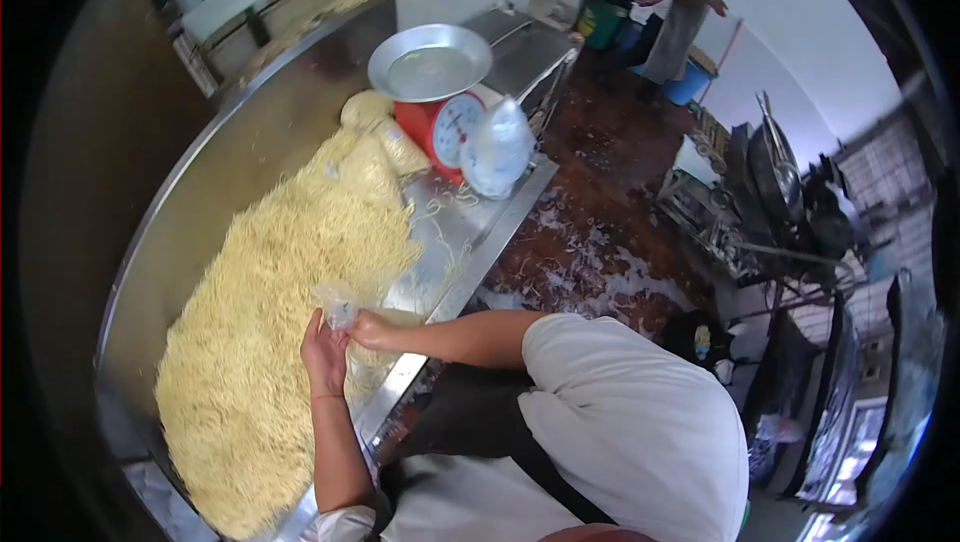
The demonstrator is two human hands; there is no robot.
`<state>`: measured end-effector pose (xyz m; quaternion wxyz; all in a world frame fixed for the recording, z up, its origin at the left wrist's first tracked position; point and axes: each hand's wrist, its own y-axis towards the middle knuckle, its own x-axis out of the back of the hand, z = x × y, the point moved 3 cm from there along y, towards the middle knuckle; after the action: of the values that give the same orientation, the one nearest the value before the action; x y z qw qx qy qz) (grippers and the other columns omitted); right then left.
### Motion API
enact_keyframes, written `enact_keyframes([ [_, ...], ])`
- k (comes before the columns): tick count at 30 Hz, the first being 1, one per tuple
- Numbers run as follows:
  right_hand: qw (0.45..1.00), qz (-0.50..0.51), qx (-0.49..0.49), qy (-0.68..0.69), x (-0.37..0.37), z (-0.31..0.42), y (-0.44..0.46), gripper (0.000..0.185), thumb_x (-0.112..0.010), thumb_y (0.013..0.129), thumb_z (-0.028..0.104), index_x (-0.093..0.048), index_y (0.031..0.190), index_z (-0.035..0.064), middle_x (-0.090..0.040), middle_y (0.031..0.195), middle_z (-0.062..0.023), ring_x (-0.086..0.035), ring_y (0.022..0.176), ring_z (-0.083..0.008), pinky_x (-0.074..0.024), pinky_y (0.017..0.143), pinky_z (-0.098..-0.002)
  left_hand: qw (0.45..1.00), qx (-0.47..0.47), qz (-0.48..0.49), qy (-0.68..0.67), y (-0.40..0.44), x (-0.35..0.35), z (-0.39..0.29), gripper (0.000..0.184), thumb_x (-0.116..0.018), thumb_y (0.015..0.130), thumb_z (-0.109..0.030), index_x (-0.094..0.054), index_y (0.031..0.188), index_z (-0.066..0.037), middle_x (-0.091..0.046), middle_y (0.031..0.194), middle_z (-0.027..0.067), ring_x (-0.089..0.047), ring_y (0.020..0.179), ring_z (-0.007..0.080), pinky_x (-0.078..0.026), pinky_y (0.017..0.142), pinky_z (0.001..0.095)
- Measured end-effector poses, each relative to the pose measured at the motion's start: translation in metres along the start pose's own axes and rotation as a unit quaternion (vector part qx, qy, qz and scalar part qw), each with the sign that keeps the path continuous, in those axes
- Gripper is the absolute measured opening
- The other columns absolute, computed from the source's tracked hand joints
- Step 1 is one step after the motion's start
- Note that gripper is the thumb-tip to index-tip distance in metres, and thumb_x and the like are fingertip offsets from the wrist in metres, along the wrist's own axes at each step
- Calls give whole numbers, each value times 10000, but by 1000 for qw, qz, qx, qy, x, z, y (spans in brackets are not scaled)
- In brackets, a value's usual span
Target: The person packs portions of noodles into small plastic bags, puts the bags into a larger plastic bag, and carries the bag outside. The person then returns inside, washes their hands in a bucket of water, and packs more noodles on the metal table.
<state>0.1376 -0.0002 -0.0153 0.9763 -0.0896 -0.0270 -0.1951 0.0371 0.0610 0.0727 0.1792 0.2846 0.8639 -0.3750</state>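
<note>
Both of my hands are together over the near edge of a large heap of pale yellow noodles (270, 282). The gathered end of a clear plastic bag (338, 306) sticks up from between them. My right hand (373, 330) is closed on the bag. My left hand (324, 354) touches it from the other side, with its fingers partly bent round the plastic. Pale, noodle-coloured bulk shows around and under my right wrist; whether it is inside the bag I cannot tell.
Filled bags of noodles (372, 167) lie at the heap's far end. Beside them stands a red dial scale (438, 134) with a metal pan (430, 60), and a stack of clear bags (498, 150) hangs by it. A co-worker (685, 17) stands across the wet floor (590, 232).
</note>
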Motion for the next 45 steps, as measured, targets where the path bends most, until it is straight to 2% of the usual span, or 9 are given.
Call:
enact_keyframes([
  [6,997,-54,4,63,33,42,-4,237,-566,891,236,-717,966,68,-713,939,-166,-674,869,-292,-513,761,-419,851,-178,50,491,-24,-33,9,779,-586,748,86,-327,1477,-12,-399,1489,163,-391,1369,308,-297,1119,424],
  [9,972,13,-31,-232,52,62,-3,244,-601,833,242,-710,978,78,-696,966,-188,-657,916,-320,-515,794,-450,733,-313,68,600,-16,-34,43,628,-636,843,-41,-375,1406,59,-429,1425,266,-423,1334,344,-316,1102,389],
  [15,948,-103,-22,-301,88,75,-104,366,-663,750,203,-673,1087,61,-660,1014,-209,-635,963,-369,-502,806,-479,608,-166,145,763,9,-41,55,378,-471,1009,-197,-522,1241,97,-560,1222,304,-552,1105,421,-428,954,421],
  [18,967,-210,-3,-142,98,-32,-147,439,-657,763,182,-621,1184,62,-662,1046,-229,-638,957,-374,-504,821,-452,613,-399,216,647,26,-22,73,401,-426,1037,-250,-531,1233,85,-576,1192,286,-563,1063,405,-432,941,417],
  [23,890,-418,-168,-70,70,-108,-328,303,-580,762,182,-706,991,29,-681,980,-216,-643,957,-390,-501,801,-496,612,-377,228,657,24,-30,76,433,-377,1048,-271,-521,1249,84,-579,1191,275,-568,1058,389,-425,948,406],
  [32,796,-380,-454,-126,-74,-279,-585,298,-560,822,264,-700,961,42,-668,1050,-197,-632,988,-390,-508,854,-482,544,-404,220,702,53,-14,77,494,-322,1052,-295,-524,1233,117,-555,1200,320,-550,1096,428,-418,974,440],
  [39,256,-631,-732,23,-195,-328,-865,439,-633,827,250,-511,1147,-26,-607,1163,-228,-640,1056,-351,-532,884,-406,463,-468,173,733,54,-11,80,430,-342,1042,-256,-507,1181,116,-546,1122,334,-531,1016,484,-424,905,510],
  [41,213,-636,-734,103,-217,-347,-917,557,-596,885,372,-476,1229,-49,-602,1194,-241,-629,1066,-391,-509,921,-465,482,-450,141,739,67,-5,75,455,-325,1053,-281,-477,1239,105,-541,1176,321,-552,1055,433,-428,934,486],
  [45,445,-350,-822,67,-268,-479,-986,402,-610,877,374,-660,1103,45,-577,1277,-203,-579,1174,-361,-496,943,-416,497,-457,124,727,70,-4,73,456,-348,1053,-322,-502,1235,67,-551,1227,259,-555,1080,364,-430,951,437],
])
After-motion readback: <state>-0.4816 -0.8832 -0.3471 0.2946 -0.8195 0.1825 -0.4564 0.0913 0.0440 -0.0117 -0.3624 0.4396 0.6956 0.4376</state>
